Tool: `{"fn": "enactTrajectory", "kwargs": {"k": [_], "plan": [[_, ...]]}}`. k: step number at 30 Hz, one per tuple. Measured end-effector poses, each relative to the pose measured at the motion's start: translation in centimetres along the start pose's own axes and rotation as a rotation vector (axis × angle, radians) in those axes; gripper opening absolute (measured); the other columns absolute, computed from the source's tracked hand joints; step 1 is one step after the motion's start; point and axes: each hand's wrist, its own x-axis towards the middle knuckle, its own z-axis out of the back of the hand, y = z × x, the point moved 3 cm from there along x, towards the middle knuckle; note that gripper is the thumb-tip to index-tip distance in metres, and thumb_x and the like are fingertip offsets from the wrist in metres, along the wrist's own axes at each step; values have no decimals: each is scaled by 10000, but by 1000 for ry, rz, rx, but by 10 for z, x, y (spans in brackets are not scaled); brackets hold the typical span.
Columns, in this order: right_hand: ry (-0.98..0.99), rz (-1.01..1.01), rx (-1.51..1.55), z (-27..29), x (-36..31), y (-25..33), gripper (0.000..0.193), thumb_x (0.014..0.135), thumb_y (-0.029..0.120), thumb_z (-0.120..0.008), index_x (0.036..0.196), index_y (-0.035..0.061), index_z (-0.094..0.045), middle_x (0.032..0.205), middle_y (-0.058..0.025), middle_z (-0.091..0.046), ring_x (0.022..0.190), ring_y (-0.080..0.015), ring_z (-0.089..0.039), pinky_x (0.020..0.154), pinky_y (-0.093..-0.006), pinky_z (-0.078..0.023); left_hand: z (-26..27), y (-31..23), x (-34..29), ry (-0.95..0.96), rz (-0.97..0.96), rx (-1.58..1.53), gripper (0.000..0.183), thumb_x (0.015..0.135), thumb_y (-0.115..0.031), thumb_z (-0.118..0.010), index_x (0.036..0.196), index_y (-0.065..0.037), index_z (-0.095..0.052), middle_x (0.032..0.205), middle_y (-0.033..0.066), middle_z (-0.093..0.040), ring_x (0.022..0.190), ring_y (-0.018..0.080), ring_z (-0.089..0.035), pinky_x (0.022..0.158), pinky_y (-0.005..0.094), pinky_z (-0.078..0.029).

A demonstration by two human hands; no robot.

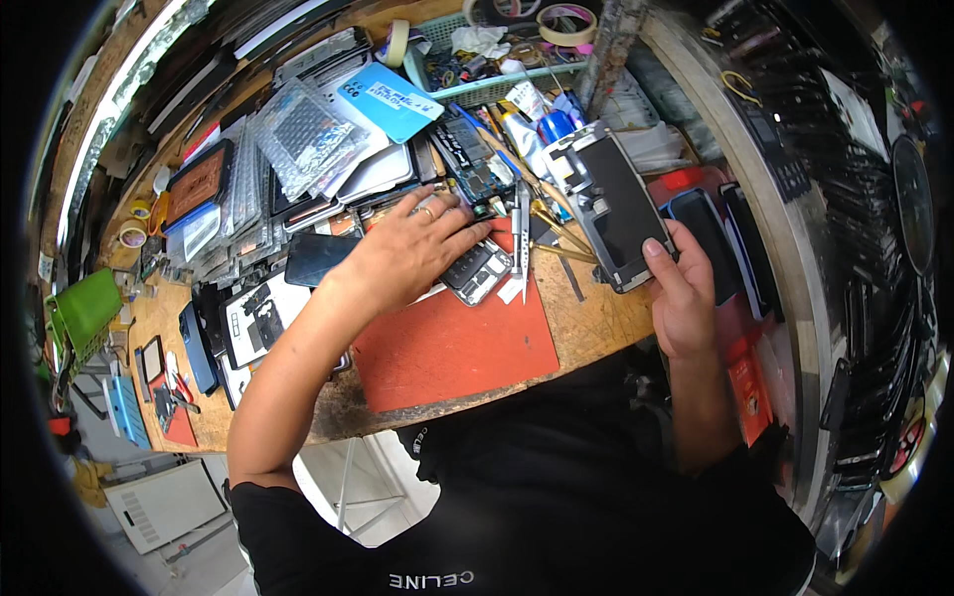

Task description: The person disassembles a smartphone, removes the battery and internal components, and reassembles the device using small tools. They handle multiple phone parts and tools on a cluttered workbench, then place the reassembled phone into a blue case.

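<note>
Far left of the wooden bench (pixel 596 323): a green box (pixel 84 308) at the edge; rolls of tape (pixel 132 235) behind it; a blue phone (pixel 198 348) lying flat, and beside it a white phone back (pixel 260 320) with dark parts on it.

Left of centre: a heap of clear bags (pixel 303 129) and flat screens; a light blue card (pixel 391 99) on top of the heap; a black phone (pixel 320 258) just beside the left wrist.

Centre: red mat (pixel 452 348) near the bench edge; left hand (pixel 407 253) reaches across it, palm down, fingers spread and loose, tips resting among small parts by an open phone body (pixel 479 271); it grips nothing that can be seen; a ring on one finger. Tweezers (pixel 524 233) stand just right of the fingertips; brass-coloured tools (pixel 556 233) lie beyond them.

Right of centre: right hand (pixel 681 293) holds a phone screen (pixel 611 204) up off the bench, tilted, dark glass toward the camera; thumb pressed on its lower right edge, other fingers hidden behind it.

Back: a teal basket (pixel 497 84) with odds and ends; a tape roll (pixel 566 22) above it.

Far right: dark phones (pixel 711 243) on a red surface.
</note>
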Motion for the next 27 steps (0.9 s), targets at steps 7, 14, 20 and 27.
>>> {"fn": "enactTrajectory", "kwargs": {"k": [7,14,20,27], "plan": [[-59,49,64,3,-9,-7,247,1146,121,-607,1338,-33,-621,1200,-68,-728,1059,-99,-673,982,-282,-542,50,-21,16,-89,-2,-241,905,669,-90,-921,1503,-135,-573,1303,95,-601,1329,341,-580,1290,496,-375],[174,55,-236,-9,-13,-31,239,1119,69,-660,1325,-48,-625,1172,-55,-716,1057,-82,-646,955,-264,-527,50,-104,-67,-148,387,-480,865,723,-258,-921,1512,-81,-614,1273,130,-604,1128,359,-622,1018,459,-508],[407,102,-368,-61,-17,-49,238,1095,11,-662,1325,-45,-639,1125,-40,-676,1017,-71,-620,903,-251,-524,-2,-129,-113,-248,596,-368,841,737,-335,-942,1484,-74,-657,1405,121,-655,1262,381,-631,1103,513,-492],[419,374,-466,-98,-34,-46,244,1019,-42,-729,1262,-42,-700,1058,-117,-760,910,-165,-730,788,-291,-587,-22,-165,-97,-1260,1096,-1618,707,1038,-64,-754,1607,-27,-338,1290,143,-679,1162,218,-727,1039,373,-600]]}}
